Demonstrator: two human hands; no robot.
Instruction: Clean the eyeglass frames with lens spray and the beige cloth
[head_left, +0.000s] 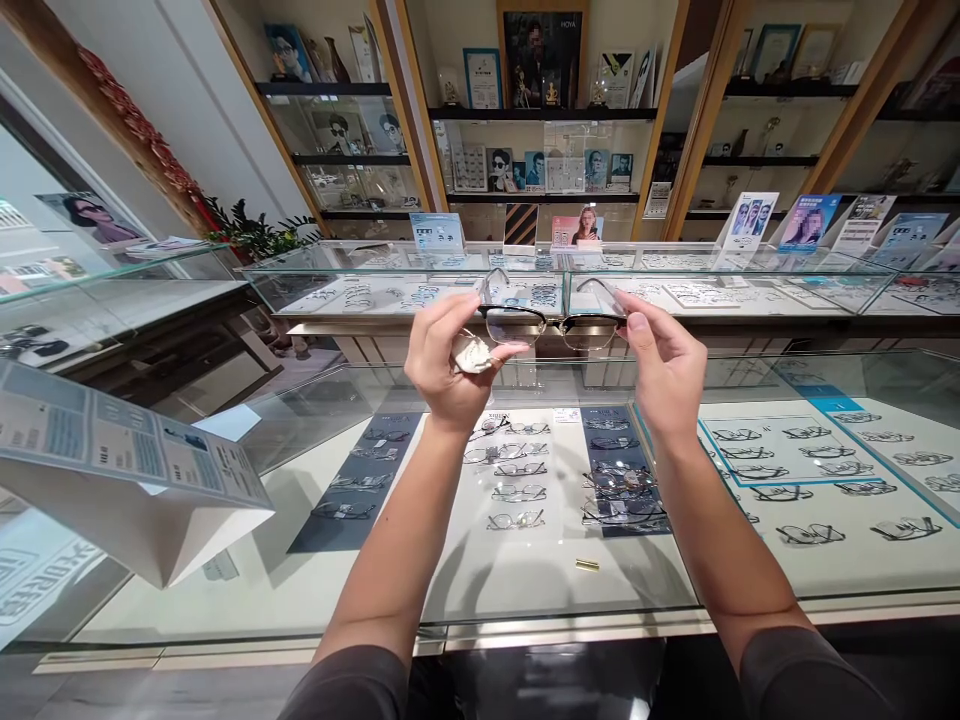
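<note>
A pair of eyeglasses (555, 324) with dark upper rims and thin metal lower rims is held up in front of me, above the glass counter. My left hand (448, 362) is closed on its left end and also has a crumpled white cloth (471, 353) tucked in the palm. At the other end, my right hand (667, 362) pinches the frame near the hinge between thumb and fingers. The temples stick out away from me, partly hidden by my fingers. Both lenses are clear, and the far display shows through them.
Below my arms, a glass display counter (480, 600) contains rows of eyeglasses (519, 493). A folded sign (150, 450) stands on its left. Farther back run another glass showcase (420, 262), several upright cards and wall shelves (540, 114). A plant (259, 230) is at the back left.
</note>
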